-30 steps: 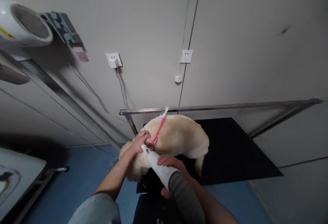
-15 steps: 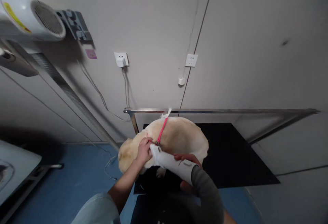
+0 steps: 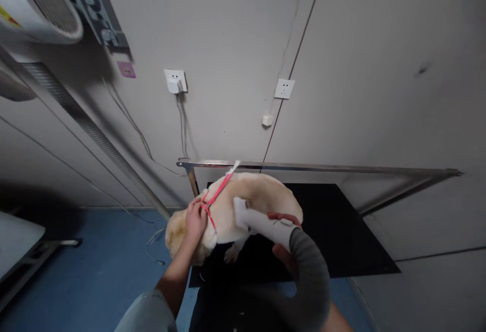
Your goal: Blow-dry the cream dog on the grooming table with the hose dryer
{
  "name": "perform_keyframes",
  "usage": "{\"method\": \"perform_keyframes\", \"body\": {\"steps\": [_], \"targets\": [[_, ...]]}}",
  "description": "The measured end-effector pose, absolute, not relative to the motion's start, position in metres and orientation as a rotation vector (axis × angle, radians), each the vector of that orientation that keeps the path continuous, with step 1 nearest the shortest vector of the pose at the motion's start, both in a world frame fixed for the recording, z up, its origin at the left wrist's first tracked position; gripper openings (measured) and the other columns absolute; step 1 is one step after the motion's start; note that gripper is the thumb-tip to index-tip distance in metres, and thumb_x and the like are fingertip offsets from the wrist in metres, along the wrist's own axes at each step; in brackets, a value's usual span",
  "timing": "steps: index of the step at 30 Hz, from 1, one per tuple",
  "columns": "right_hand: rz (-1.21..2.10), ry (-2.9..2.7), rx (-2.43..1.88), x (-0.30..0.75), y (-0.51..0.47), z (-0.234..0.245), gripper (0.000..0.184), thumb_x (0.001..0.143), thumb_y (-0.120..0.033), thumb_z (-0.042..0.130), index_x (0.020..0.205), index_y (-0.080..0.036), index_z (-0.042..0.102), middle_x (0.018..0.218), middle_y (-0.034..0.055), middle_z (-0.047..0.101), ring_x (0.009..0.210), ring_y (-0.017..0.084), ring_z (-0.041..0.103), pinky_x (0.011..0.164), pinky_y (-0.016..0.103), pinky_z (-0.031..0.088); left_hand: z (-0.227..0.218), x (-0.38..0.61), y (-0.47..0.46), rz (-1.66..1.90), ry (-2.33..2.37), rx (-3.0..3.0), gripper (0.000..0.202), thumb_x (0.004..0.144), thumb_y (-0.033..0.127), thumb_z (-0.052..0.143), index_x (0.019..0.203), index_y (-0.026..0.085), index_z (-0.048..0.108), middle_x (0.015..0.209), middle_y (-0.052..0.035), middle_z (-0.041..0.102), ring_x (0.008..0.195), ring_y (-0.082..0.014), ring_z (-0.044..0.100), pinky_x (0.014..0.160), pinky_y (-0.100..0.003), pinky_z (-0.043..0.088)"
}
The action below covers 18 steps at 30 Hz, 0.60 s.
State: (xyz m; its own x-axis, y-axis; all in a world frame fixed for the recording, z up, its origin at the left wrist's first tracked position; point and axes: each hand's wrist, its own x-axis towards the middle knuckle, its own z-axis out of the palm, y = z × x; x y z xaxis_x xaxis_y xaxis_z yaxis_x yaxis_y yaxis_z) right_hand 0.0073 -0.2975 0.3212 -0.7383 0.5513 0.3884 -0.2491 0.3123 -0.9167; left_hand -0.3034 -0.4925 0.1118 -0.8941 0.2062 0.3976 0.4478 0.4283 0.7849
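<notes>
A cream-coloured dog (image 3: pixel 268 190) is on a black-topped table (image 3: pixel 341 236), its head to the left. It wears a thin pink harness (image 3: pixel 211 215), and a pink lead (image 3: pixel 224 186) runs from this to the metal rail behind. At the dog's neck, my left hand (image 3: pixel 196 218) has its fingers curled on the harness straps. My right hand (image 3: pixel 284 251) wraps round the white nozzle (image 3: pixel 266 226) of a pet dryer, its flared tip against or just over the dog's side. A grey ribbed hose (image 3: pixel 313 271) bends down from the nozzle. One pale paw shows below the body.
A metal rail (image 3: pixel 322 167) runs along the table's back edge, close to the wall. The white dryer body (image 3: pixel 45 8) is at upper left, with another ribbed hose (image 3: pixel 94 134) slanting down. Cables (image 3: pixel 154 243) lie on the blue floor. A wheeled white unit (image 3: pixel 23 246) stands left.
The nozzle has moved from the dog's shoulder back to its side. My left hand has shifted slightly left, and the harness straps and lead are drawn left with it.
</notes>
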Motion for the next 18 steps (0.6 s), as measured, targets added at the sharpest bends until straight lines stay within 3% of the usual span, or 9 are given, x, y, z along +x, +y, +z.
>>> {"method": "perform_keyframes", "body": {"steps": [5,8,12,15,18], "targets": [[1.651,-1.925,-0.228,0.000,-0.299,0.323,0.058,0.091,-0.029,0.089,0.144,-0.053,0.086,0.146,0.0009,0.089,0.146,0.040,0.083,0.135,0.061,0.067,0.119,-0.324,-0.513,-1.395,-2.642,-0.390,0.015,0.100,0.024,0.060,0.090,0.030,0.069,0.112,-0.0147,0.086,0.111,-0.0343,0.081,0.112,-0.048,0.066],[1.753,-1.927,-0.167,-0.010,-0.312,0.315,0.063,0.089,-0.033,0.099,0.146,-0.055,0.084,0.149,-0.0029,0.087,0.146,0.038,0.083,0.132,0.057,0.069,0.116,-0.323,-0.517,-1.362,-2.699,-0.287,0.013,0.098,0.025,0.061,0.088,0.031,0.067,0.106,-0.0126,0.085,0.108,-0.0326,0.081,0.109,-0.044,0.066],[1.811,-1.974,-0.046,-0.032,-0.327,0.287,0.066,0.082,-0.048,0.104,0.144,-0.051,0.083,0.141,-0.0003,0.088,0.124,0.037,0.088,0.107,0.052,0.077,0.106,-0.312,-0.516,-1.372,-2.676,-0.238,0.018,0.100,0.031,0.061,0.108,0.027,0.077,0.123,-0.0160,0.088,0.122,-0.0335,0.083,0.118,-0.046,0.067],[1.725,-1.965,0.043,-0.048,-0.325,0.263,0.075,0.068,-0.049,0.109,0.139,-0.053,0.084,0.133,-0.0008,0.090,0.117,0.038,0.090,0.102,0.054,0.076,0.093,-0.301,-0.518,-1.384,-2.656,-0.176,0.042,0.108,0.041,0.057,0.136,0.021,0.080,0.147,-0.0216,0.087,0.140,-0.0370,0.082,0.128,-0.053,0.065],[1.788,-2.061,0.065,-0.064,-0.318,0.246,0.071,0.068,-0.049,0.105,0.136,-0.044,0.085,0.135,0.0052,0.092,0.120,0.041,0.091,0.100,0.055,0.077,0.070,-0.287,-0.525,-1.315,-2.669,-0.243,0.055,0.110,0.041,0.053,0.150,0.012,0.078,0.157,-0.0277,0.083,0.151,-0.0418,0.079,0.137,-0.061,0.061]]}}
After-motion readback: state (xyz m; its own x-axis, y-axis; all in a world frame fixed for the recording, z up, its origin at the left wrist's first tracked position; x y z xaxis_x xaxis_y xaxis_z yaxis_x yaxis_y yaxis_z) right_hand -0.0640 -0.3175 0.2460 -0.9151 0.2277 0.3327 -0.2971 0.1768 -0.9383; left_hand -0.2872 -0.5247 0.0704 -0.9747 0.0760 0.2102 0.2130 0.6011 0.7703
